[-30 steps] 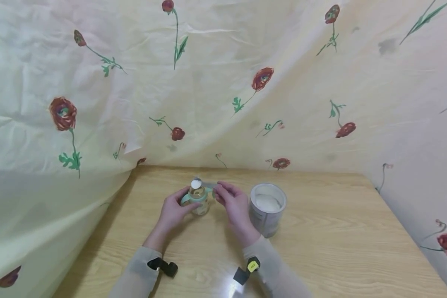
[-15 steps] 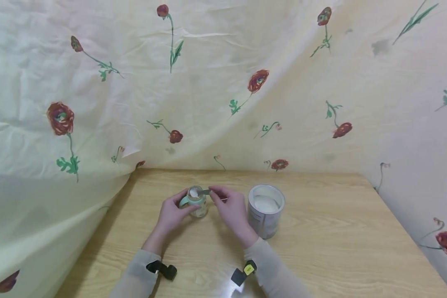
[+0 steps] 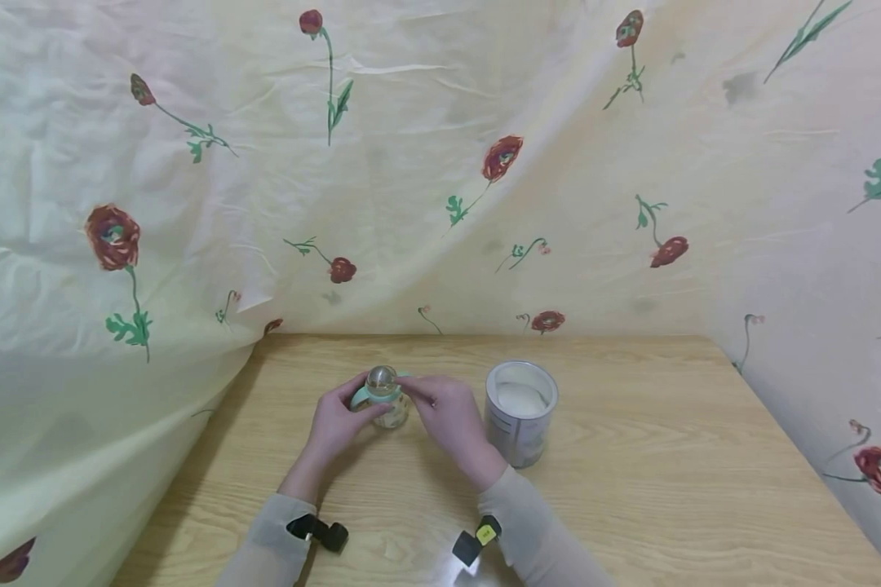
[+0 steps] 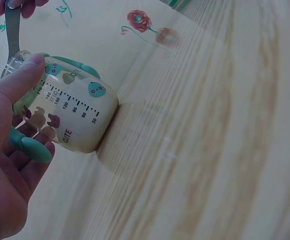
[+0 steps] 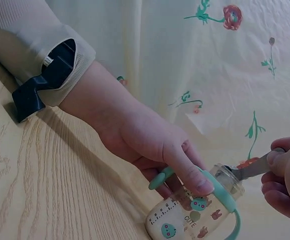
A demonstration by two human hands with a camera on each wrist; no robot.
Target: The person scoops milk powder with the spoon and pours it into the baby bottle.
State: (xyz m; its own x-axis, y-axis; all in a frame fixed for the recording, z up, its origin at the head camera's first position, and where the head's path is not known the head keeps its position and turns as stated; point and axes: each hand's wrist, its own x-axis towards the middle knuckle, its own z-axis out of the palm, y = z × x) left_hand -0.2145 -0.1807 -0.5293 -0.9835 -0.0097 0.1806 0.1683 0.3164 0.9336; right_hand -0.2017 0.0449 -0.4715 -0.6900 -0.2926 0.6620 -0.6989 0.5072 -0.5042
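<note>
My left hand (image 3: 340, 420) grips a clear baby bottle (image 4: 77, 107) with mint-green handles, printed animals and a measuring scale. Its base meets the wooden table, and its mouth has no cap. Pale contents show low inside. From the right, my right hand (image 3: 449, 420) pinches the handle of a grey metal spoon (image 5: 257, 167). In the head view the spoon's bowl lies over the bottle mouth, its rounded back facing up. The left wrist view shows the spoon handle (image 4: 13, 30) reaching down to the bottle's rim; the right fingertips are partly cut off there.
Right of my right hand stands an open tin (image 3: 517, 432) of white powder. The wooden table (image 3: 668, 456) extends farther right. A flowered cloth (image 3: 411, 204) hangs behind and along the left side. Black wrist straps sit on both sleeves.
The spoon, heaped with white powder a second ago, has come down to the bottle mouth and turned over. My right hand has moved left and rotated; the left hand keeps its hold.
</note>
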